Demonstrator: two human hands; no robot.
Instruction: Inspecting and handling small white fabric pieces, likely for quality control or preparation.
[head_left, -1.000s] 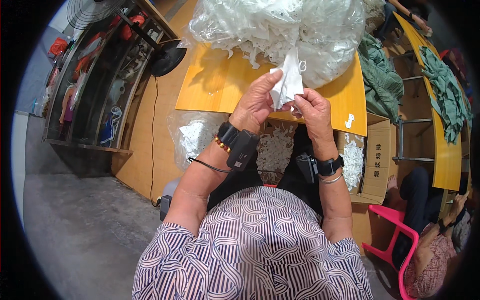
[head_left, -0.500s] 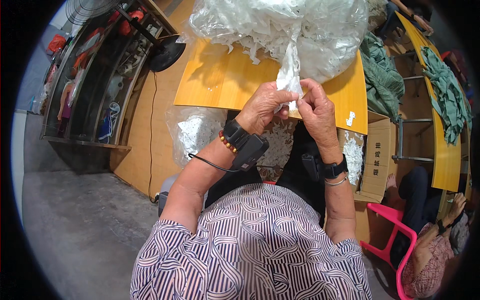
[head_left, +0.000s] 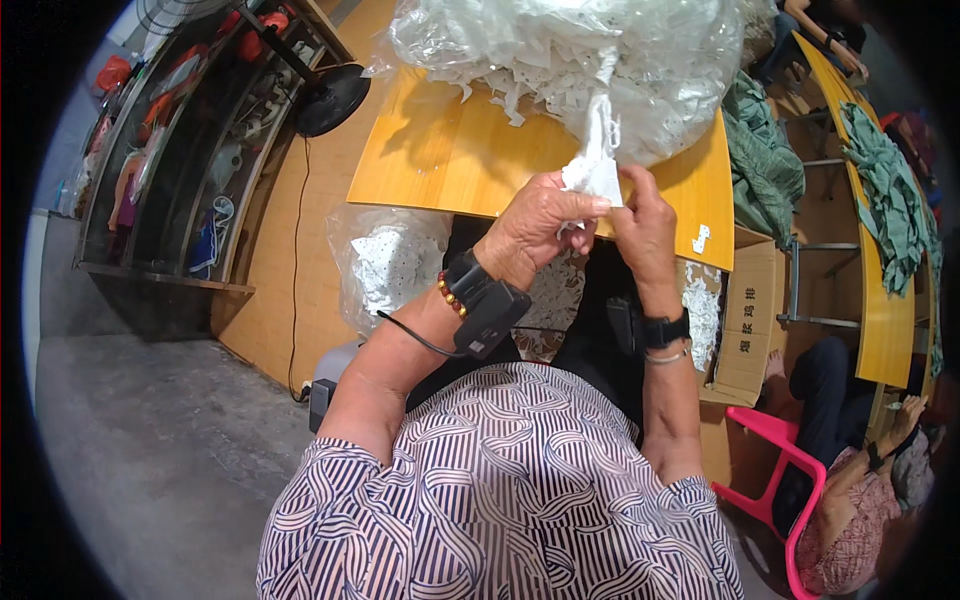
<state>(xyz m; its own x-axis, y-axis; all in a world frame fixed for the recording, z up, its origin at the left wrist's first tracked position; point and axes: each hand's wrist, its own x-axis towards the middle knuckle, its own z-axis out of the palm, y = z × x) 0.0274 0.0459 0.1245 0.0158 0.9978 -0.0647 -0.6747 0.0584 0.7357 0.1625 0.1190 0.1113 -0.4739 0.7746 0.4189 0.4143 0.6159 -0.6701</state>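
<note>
A long white piece of thin, cut-out material (head_left: pixel 597 172) hangs between my hands, its far end trailing up to a heap of similar white pieces in a see-through plastic bag (head_left: pixel 560 45). My left hand (head_left: pixel 535 225) is closed on the piece, thumb on top. Beside it, my right hand (head_left: pixel 648 222) is closed in a pinch at the piece's lower right edge; whatever lies between its fingertips is too small to make out. Both hands are over the near edge of a yellow wooden table (head_left: pixel 440 150). A small white scrap (head_left: pixel 702 238) rests on the table at the right.
Below the table, a plastic bag of white pieces (head_left: pixel 385 270) stands left and a cardboard box (head_left: pixel 745 330) right; white scraps (head_left: pixel 555 300) lie between my legs. A fan (head_left: pixel 333 100) and shelf (head_left: pixel 180 180) are left. Another person (head_left: pixel 850 520) sits right, by a pink stool (head_left: pixel 775 490).
The white piece has turned and spread, showing a wider flat end over my left fingers. My right hand has shifted slightly away from my left.
</note>
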